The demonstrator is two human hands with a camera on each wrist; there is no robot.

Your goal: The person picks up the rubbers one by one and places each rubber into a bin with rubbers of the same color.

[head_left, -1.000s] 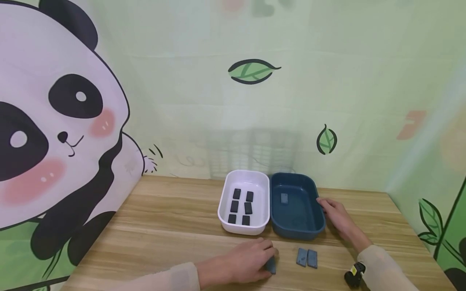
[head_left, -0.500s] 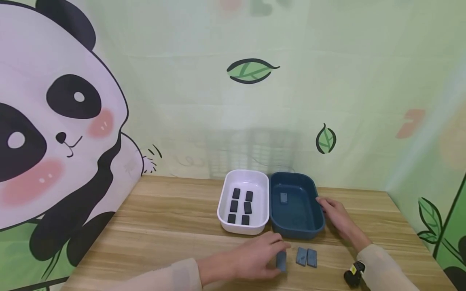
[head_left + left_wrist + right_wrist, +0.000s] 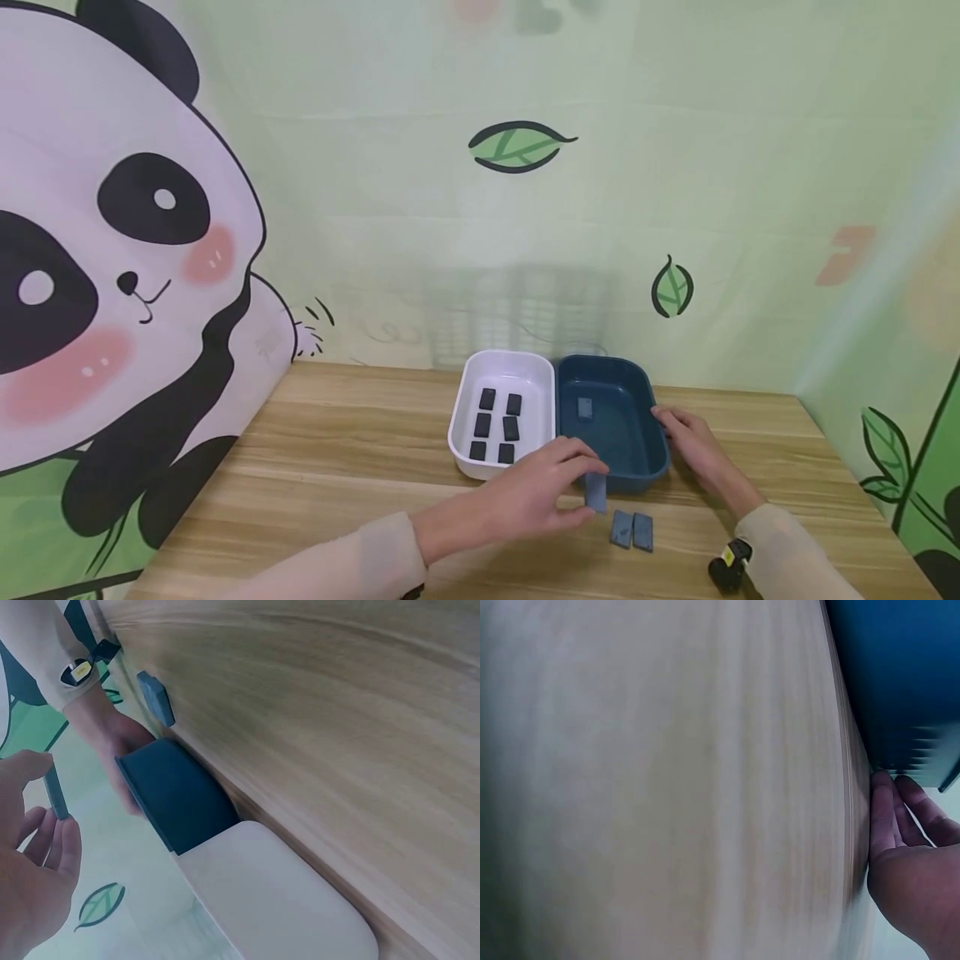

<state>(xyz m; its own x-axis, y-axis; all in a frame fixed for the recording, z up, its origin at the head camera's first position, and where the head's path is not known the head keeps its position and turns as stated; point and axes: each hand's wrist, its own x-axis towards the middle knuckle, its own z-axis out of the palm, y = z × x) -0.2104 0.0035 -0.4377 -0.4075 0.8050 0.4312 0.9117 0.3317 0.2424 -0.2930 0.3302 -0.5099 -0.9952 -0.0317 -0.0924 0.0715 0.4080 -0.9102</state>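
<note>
My left hand (image 3: pixel 525 496) pinches a blue-grey rectangular tile (image 3: pixel 596 492) between thumb and fingers, upright in front of the blue tray's near wall. In the left wrist view the same tile (image 3: pixel 55 792) shows edge-on in the grip. At the outer right side of the dark blue tray (image 3: pixel 651 458), my right hand (image 3: pixel 697 450) rests its fingertips near the rim; the right wrist view has its extended fingers (image 3: pixel 883 814) touching the wall from outside. One blue-grey tile (image 3: pixel 585 408) lies inside that tray. Two more blue-grey tiles (image 3: pixel 622 529) lie side by side on the table in front.
A white tray (image 3: pixel 457 442) stands against the blue tray's left side and holds several black tiles (image 3: pixel 482 425) in two columns. Both trays sit on a wooden table (image 3: pixel 337 442) near a printed cloth backdrop (image 3: pixel 390 208). A wrist camera (image 3: pixel 729 567) is on the right sleeve.
My left hand has lifted its tile from the table and carried it right and forward, toward the blue tray. The right hand and both trays stay in place.
</note>
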